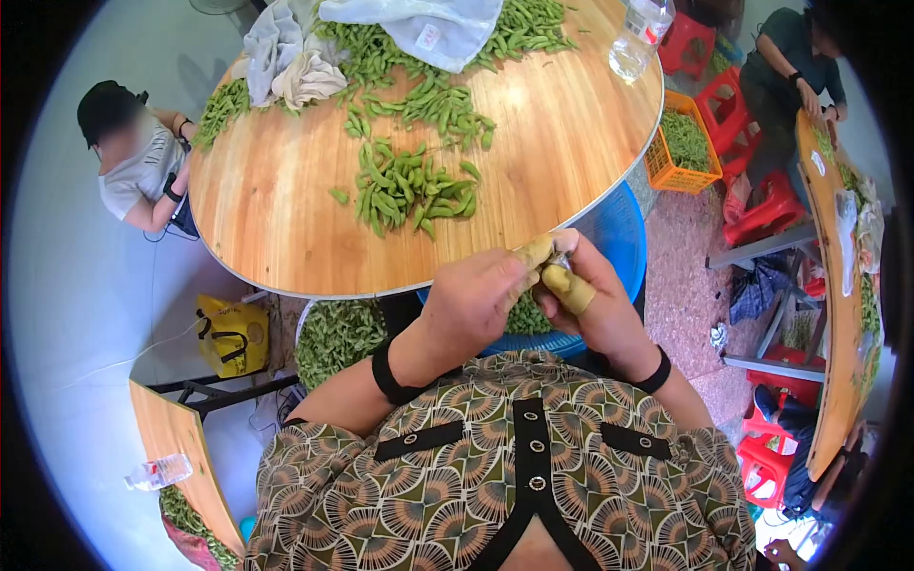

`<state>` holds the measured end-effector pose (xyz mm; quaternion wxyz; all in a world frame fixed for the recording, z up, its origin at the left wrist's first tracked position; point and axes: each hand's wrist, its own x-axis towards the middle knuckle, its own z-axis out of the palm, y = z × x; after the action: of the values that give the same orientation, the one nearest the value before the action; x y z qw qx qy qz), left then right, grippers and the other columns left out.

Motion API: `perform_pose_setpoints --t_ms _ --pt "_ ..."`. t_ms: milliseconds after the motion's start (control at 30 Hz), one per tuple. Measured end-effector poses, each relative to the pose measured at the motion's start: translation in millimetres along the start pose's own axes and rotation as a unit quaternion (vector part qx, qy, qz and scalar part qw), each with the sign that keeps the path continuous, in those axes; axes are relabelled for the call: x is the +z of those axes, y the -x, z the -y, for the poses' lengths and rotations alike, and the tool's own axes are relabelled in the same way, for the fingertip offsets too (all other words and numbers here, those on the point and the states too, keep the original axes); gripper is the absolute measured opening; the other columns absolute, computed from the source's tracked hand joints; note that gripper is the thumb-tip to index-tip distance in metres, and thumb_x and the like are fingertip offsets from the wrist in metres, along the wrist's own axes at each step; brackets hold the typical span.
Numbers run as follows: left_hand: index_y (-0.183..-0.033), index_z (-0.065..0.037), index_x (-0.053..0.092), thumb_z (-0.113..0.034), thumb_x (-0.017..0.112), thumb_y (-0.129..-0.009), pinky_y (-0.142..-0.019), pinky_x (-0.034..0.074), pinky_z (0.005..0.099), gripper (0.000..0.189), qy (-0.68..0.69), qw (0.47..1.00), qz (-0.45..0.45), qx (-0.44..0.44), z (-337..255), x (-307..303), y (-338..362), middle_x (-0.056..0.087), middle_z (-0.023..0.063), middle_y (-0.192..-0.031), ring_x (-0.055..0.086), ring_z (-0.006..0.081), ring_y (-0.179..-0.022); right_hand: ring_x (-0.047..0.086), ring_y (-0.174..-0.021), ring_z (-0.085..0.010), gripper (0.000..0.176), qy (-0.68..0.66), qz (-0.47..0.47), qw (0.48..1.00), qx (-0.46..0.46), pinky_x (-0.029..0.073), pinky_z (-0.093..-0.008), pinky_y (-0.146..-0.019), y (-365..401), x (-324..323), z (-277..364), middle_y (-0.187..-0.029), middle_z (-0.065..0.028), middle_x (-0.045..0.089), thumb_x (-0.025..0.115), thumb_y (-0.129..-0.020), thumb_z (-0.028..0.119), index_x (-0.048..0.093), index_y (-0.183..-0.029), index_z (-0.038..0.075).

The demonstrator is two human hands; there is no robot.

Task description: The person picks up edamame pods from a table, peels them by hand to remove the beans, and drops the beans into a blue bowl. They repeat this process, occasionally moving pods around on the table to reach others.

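Left hand [466,297] meets right hand [602,309] above a blue basin [624,238], pods [411,188] beyond, grip closure unclear.

I can see a big worktop [286,209] at the top middle of the frame. A small pile of pods [409,190] sits on it, towards the near edge. Behind that is a big heap [528,33] of pods with cloths [409,14] on it. A bottle [643,38] is at the worktop's upper right. The left hand [471,295] and right hand [595,305] meet by the near edge, above a tub [628,238]. A bag [221,314] is below the worktop, on the left. A crate [681,178] with pods in it is on the right, next to stools [728,114].
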<state>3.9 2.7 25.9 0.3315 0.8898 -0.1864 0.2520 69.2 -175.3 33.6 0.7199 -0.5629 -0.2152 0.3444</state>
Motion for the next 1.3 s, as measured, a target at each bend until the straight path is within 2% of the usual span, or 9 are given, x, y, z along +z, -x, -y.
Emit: perform_pose_setpoints --t_ms 100,200,300,400,567,767,833,1133,1300 --pt "-0.116 0.000 0.062 -0.011 0.060 -0.095 -0.053 0.044 0.0234 0.024 0.368 0.887 0.028 -0.276 0.2 5.8 -0.5 0.062 0.0031 -0.080 0.054 0.0101 -0.058 0.040 -0.040 -0.0078 0.027 -0.345 0.107 0.920 0.151 0.027 -0.0206 -0.033 -5.1 -22.5 -19.5 -0.070 -0.0040 0.054 0.048 -0.099 0.020 0.047 -0.124 0.009" --pt "-0.113 -0.001 0.062 -0.011 0.061 -0.095 -0.051 0.040 0.0202 0.021 0.692 0.585 0.062 -0.419 18.6 15.6 4.9 0.060 0.0006 -0.077 0.049 0.0059 -0.057 0.039 -0.038 -0.0091 0.028 -0.412 0.090 0.892 0.166 0.028 -0.0209 -0.033 -6.2 -27.0 -38.4 -0.070 -0.0052 0.055 0.047 -0.100 0.019 0.046 -0.125 0.009" --pt "-0.110 -0.001 0.062 -0.009 0.065 -0.091 -0.056 0.046 0.0252 0.022 0.249 0.932 0.036 -0.262 11.6 25.2 7.0 0.062 0.0025 -0.079 0.058 0.0103 -0.067 0.041 -0.039 -0.0109 0.022 -0.375 0.027 0.908 0.188 0.030 -0.0227 -0.034 -4.3 -28.1 -39.8 -0.070 -0.0057 0.056 0.044 -0.100 0.017 0.047 -0.121 0.009" --pt "-0.103 0.001 0.060 -0.005 0.065 -0.087 -0.056 0.047 0.0302 0.018 0.024 0.997 -0.010 -0.066 13.7 29.4 6.6 0.062 0.0094 -0.074 0.059 0.0137 -0.061 0.041 -0.039 -0.0119 0.019 -0.309 -0.028 0.932 0.190 0.032 -0.0241 -0.035 -0.8 -17.9 -28.2 -0.070 -0.0057 0.057 0.044 -0.100 0.017 0.047 -0.117 0.009" --pt "-0.095 0.002 0.058 -0.004 0.054 -0.091 -0.057 0.044 0.0312 0.008 0.320 0.878 -0.020 -0.354 9.1 40.6 10.5 0.060 0.0186 -0.074 0.056 0.0304 -0.062 0.042 -0.040 -0.0122 0.020 -0.240 -0.044 0.954 0.174 0.032 -0.0238 -0.037 3.1 -15.0 -28.5 -0.070 -0.0051 0.057 0.043 -0.101 0.019 0.046 -0.118 0.010" --pt "-0.096 0.001 0.061 -0.005 0.053 -0.092 -0.059 0.045 0.0299 0.011 0.099 0.963 0.011 -0.249 15.5 41.9 15.1 0.061 0.0081 -0.074 0.058 0.0155 -0.064 0.049 -0.052 -0.0125 0.017 0.077 -0.095 0.986 0.111 0.038 -0.0246 -0.048 2.4 -21.6 -43.8 -0.071 -0.0046 0.057 0.058 -0.094 0.013 0.053 -0.109 0.007" --pt "-0.097 0.002 0.061 -0.005 0.053 -0.092 -0.061 0.047 0.0303 0.012 0.113 0.968 0.015 -0.222 11.8 38.2 13.7 0.062 0.0094 -0.076 0.060 0.0173 -0.065 0.052 -0.063 -0.0140 0.018 0.296 -0.188 0.915 -0.200 0.043 -0.0283 -0.058 -4.1 -16.7 -50.5 -0.072 -0.0052 0.056 0.067 -0.086 0.007 0.056 -0.100 0.003" --pt "-0.110 0.000 0.053 -0.003 0.054 -0.090 -0.073 0.050 0.0362 0.020 0.255 0.922 0.062 -0.285 2.3 24.5 16.1 0.064 0.0204 -0.091 0.065 0.0350 -0.084 0.056 -0.071 -0.0138 0.017 0.056 -0.148 0.984 0.081 0.046 -0.0287 -0.063 -2.8 -26.4 -48.8 -0.079 -0.0070 0.059 0.066 -0.084 0.003 0.059 -0.099 0.002" --pt "-0.118 0.001 0.046 -0.003 0.053 -0.092 -0.077 0.051 0.0372 0.027 0.183 0.951 0.059 -0.242 1.1 24.2 16.8 0.065 0.0219 -0.096 0.065 0.0373 -0.090 0.054 -0.064 -0.0091 0.016 0.243 -0.109 0.955 -0.128 0.045 -0.0249 -0.058 1.0 -18.7 -49.0 -0.080 -0.0042 0.060 0.064 -0.087 0.003 0.058 -0.102 0.002"
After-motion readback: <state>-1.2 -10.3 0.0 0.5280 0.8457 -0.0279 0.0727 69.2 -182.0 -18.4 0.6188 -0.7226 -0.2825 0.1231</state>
